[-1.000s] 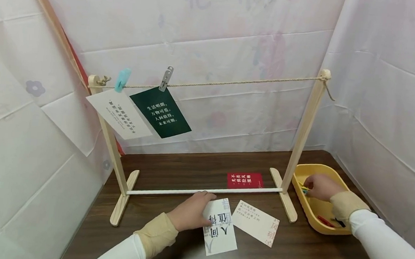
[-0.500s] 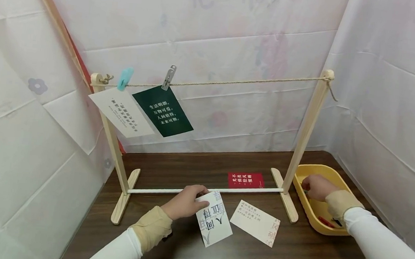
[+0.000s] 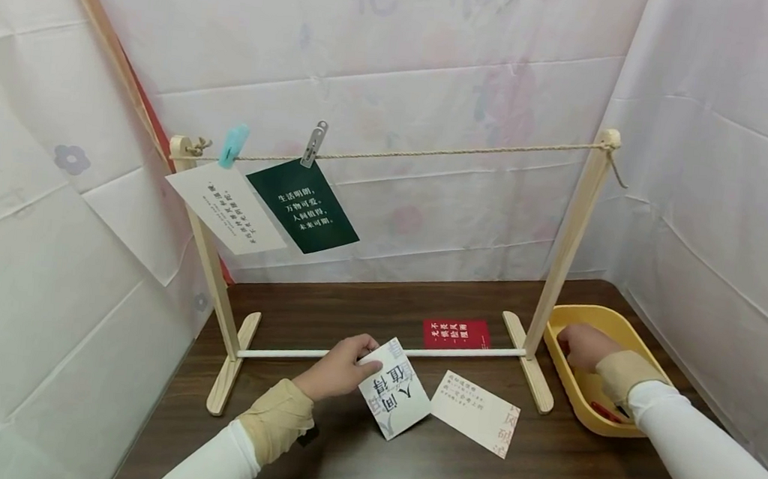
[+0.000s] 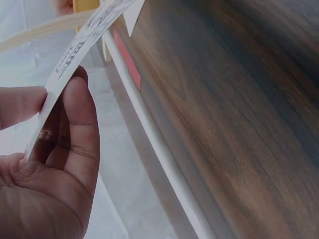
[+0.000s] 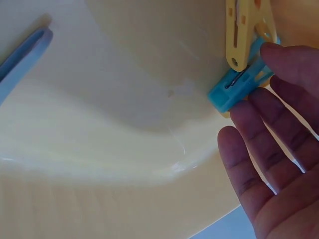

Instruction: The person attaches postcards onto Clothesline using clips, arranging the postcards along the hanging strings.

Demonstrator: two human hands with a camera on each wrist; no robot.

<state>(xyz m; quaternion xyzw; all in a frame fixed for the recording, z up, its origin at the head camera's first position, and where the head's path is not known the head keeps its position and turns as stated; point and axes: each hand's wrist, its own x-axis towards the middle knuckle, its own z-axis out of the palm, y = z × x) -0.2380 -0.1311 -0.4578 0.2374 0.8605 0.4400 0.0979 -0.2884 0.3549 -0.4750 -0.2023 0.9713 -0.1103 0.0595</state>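
My left hand [image 3: 340, 368] pinches a white card [image 3: 396, 398] with dark characters between thumb and fingers. The card tilts up from the table in the head view; in the left wrist view the card [image 4: 75, 55] appears nearly edge-on. Over at the right, my right hand [image 3: 588, 347] reaches into a yellow tray [image 3: 571, 393]. In the right wrist view its thumb and fingertips [image 5: 239, 109] close around a blue clothespin [image 5: 227, 92], with a yellow clothespin [image 5: 238, 37] overlapping it.
A wooden stand [image 3: 569, 246] carries a cord [image 3: 431, 151] with a white card [image 3: 227, 212] and a green card [image 3: 301, 207] clipped on. A white rod [image 3: 470, 353] joins its feet. On the table [image 3: 325, 302] lie a red card [image 3: 455, 335] and a cream card [image 3: 475, 413].
My left hand has lifted the white card's near-hand edge off the table and drawn it left and back. My right hand stays in the tray, with the clothespins now hidden beneath it in the head view.
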